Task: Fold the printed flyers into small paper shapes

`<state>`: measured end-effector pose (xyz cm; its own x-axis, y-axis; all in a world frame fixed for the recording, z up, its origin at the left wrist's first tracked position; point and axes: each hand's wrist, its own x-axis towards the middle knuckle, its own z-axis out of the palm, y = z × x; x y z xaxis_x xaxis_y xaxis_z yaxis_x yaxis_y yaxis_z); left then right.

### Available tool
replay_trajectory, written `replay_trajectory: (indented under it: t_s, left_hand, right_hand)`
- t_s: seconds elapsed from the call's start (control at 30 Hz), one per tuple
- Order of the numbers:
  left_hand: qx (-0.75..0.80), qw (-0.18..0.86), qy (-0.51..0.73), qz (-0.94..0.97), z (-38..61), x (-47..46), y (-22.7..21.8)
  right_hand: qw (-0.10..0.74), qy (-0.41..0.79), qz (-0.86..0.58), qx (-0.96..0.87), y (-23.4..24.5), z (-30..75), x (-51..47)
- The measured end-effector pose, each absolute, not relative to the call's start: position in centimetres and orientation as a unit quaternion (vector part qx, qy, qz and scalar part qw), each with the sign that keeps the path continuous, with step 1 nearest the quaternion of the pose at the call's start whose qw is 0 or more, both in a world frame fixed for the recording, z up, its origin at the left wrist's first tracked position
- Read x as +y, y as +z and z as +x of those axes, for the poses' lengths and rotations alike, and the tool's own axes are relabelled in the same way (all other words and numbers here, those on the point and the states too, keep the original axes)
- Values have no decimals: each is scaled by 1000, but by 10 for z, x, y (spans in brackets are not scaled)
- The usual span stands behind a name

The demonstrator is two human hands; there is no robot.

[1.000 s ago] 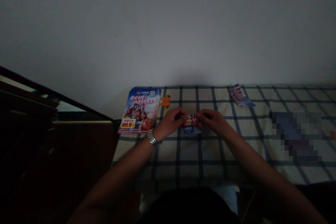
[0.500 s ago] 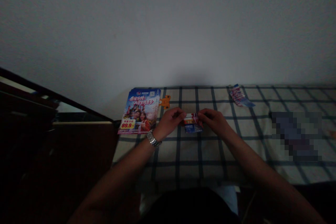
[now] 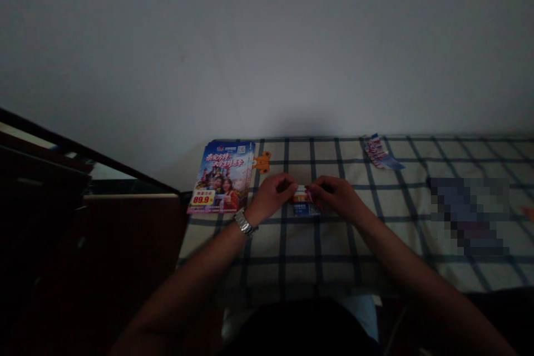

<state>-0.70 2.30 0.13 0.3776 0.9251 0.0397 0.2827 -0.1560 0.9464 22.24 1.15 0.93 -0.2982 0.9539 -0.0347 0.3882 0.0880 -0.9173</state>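
A folded flyer (image 3: 306,208), printed in blue, red and white, is held between my two hands above the checked cloth (image 3: 267,256). My left hand (image 3: 276,196), with a metal watch (image 3: 245,222) at its wrist, pinches the flyer's upper left edge. On the other side, my right hand (image 3: 334,194) grips the upper right part with thumb and fingers. The fingertips cover some of the paper's top edge. To the left lies a stack of flyers (image 3: 221,178) with the same bright colours.
An orange bear-shaped piece (image 3: 262,162) lies beside the stack. A pleated strip of flyer paper (image 3: 380,153) rests at the back right. Further right is a blurred-out dark object (image 3: 469,217). A pale wall (image 3: 267,50) rises behind the cloth.
The folded flyer has shifted slightly down. My right hand has moved a little left across its upper right part, drawing closer to my left hand.
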Motion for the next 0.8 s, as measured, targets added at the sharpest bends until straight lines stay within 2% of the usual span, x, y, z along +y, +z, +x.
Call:
replay_trajectory:
  t_s: [0.2,0.57,0.8]
  left_hand:
    - [425,470,310,709,-5,21,3]
    - [423,469,306,712,-5,21,1]
    - [431,466,310,708,-6,23,2]
  right_hand:
    - [300,430,-508,-684,11,221,10]
    - [306,478,-514,-643,6,216,7]
    - [313,451,-504,-667,7,221,12]
